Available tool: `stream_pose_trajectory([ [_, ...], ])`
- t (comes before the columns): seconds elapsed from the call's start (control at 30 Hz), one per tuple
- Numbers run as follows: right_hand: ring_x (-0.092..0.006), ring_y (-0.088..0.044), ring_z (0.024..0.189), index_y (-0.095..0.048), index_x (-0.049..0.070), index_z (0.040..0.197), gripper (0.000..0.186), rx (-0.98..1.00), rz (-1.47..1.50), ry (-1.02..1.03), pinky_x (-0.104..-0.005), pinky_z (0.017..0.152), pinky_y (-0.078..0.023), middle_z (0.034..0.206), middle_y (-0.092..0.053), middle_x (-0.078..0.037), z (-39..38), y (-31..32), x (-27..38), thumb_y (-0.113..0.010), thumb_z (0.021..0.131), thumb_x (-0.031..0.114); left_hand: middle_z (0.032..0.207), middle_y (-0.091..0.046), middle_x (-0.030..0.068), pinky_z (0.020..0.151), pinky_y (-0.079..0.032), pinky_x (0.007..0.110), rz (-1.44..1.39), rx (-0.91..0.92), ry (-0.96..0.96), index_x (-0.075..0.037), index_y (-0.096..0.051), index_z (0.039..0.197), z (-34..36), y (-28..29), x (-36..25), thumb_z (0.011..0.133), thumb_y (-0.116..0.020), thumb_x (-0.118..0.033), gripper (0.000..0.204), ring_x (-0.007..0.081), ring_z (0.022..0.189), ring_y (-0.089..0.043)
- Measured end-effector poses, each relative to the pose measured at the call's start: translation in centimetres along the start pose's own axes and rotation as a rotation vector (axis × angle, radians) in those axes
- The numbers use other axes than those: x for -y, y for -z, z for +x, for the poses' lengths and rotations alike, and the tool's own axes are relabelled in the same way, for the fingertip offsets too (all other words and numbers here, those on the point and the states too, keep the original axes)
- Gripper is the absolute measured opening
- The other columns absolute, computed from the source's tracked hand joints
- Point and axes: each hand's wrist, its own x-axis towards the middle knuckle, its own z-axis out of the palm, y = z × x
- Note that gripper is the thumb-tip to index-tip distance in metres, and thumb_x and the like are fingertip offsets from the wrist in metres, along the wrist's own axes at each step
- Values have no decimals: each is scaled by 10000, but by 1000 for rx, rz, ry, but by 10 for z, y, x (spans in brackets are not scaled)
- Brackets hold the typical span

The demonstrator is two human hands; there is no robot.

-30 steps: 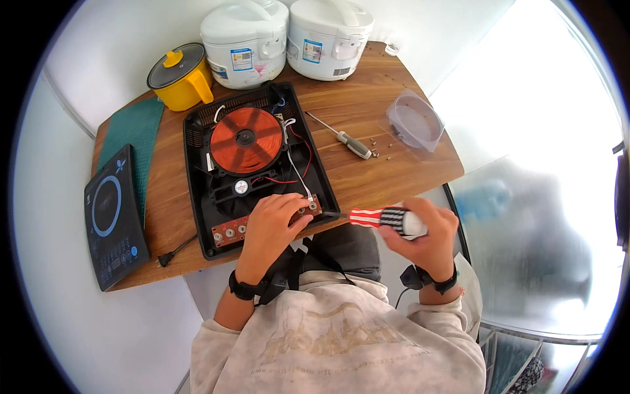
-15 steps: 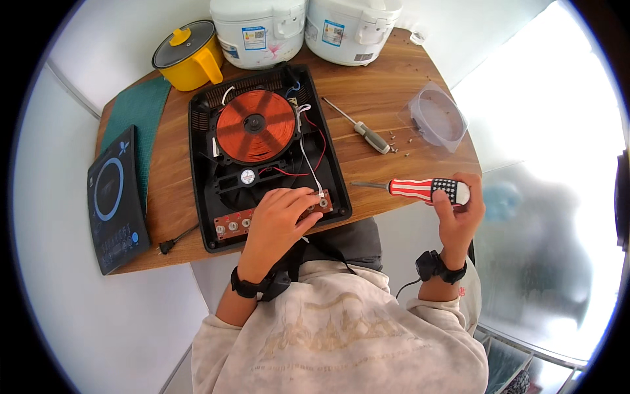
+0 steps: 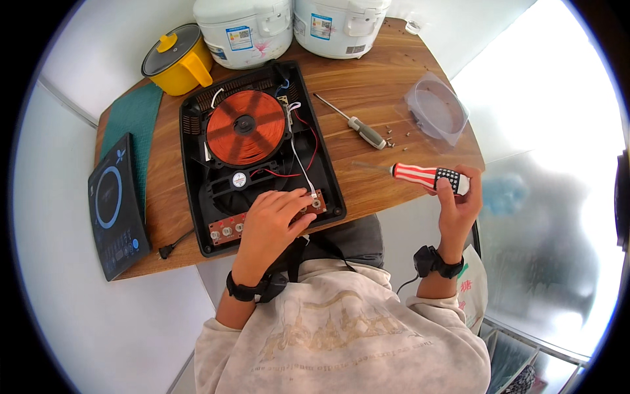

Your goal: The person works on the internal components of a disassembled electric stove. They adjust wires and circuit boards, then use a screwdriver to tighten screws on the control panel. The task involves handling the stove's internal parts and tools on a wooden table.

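My left hand (image 3: 270, 222) is bent over a brown button circuit board (image 3: 227, 231) at the near edge of an opened induction cooker base (image 3: 333, 177). Its fingers and thumb lie across the board's two long edges, covering the middle. A white cable (image 3: 300, 164) with a plug runs to the board's right end. To the right, my right hand (image 3: 461, 205) is wrapped round the red, white and blue handle of a screwdriver (image 3: 420, 174). Its shaft points left, blurred, above the table's front edge. The copper coil (image 3: 244, 146) sits in the black base beyond my left hand.
A second screwdriver (image 3: 365, 132) lies right of the base beside several small screws (image 3: 390, 139). Beyond these stands a clear plastic tray (image 3: 436, 108). The cooker's black top panel (image 3: 118, 203) leans at left on a green mat (image 3: 134, 108). A yellow pot (image 3: 177, 62) and two white rice cookers (image 3: 244, 33) line the back.
The view has shifted slightly, so the table and its things sit a little farther left. Both hands keep their holds; the screwdriver tilts slightly and its shaft is now blurred.
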Motion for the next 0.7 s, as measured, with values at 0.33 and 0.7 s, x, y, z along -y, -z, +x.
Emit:
stream_pose_trajectory([
  [0.33,-119,-738,822,-674,51,1198,332,-170,-406,70,-253,754,-566,941,-764,-89,35,11,-17,-811,915,160,1181,-757,59,944,-518,408,-19,41,44,-86,-739,1088,13,0,-16,833,-839,-218,304,269,1010,-699],
  [0.7,-140,-759,805,-674,66,1202,342,-196,-438,66,-269,743,-567,878,-764,-101,43,-11,-21,-818,909,169,1177,-755,61,933,-526,406,-23,28,42,-85,-742,1086,10,16,-13,823,-846,-206,307,274,1021,-698],
])
